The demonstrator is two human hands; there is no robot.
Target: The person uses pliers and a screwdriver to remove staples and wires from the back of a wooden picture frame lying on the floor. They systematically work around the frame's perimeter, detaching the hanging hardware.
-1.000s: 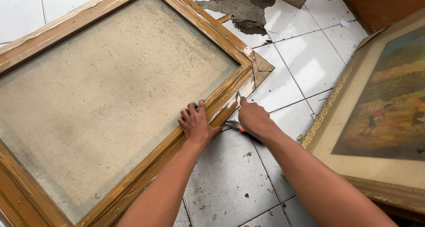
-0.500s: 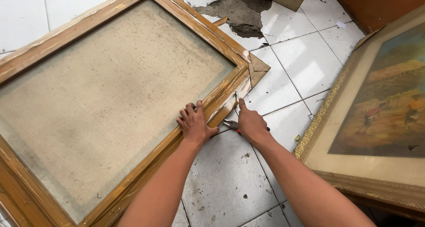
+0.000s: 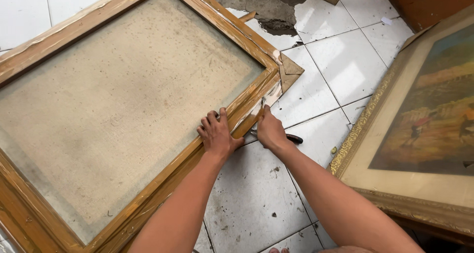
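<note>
My left hand lies flat, fingers spread and gripping nothing, pressing on the lower rail of the wooden picture frame that rests face-down on the white tiled floor. My right hand is closed around a dark-handled tool, its tip working at the frame's outer edge, just beside the corner where brown tape peels away. What kind of tool it is I cannot tell; most of it is hidden under my palm.

Against the view of a second ago, both hands have crept a little up the rail toward that corner, and the tool now sits closer to the loosened tape, which suggests the work along this edge is advancing toward the corner, not finished.

Counted: two hands, one tool, and one frame under them, its dusty canvas back facing up. One gilt-framed painting lies well apart to the right. One broken patch of floor shows bare cement above the frame's corner, and one small scrap lies on the tile near the gilt frame.
</note>
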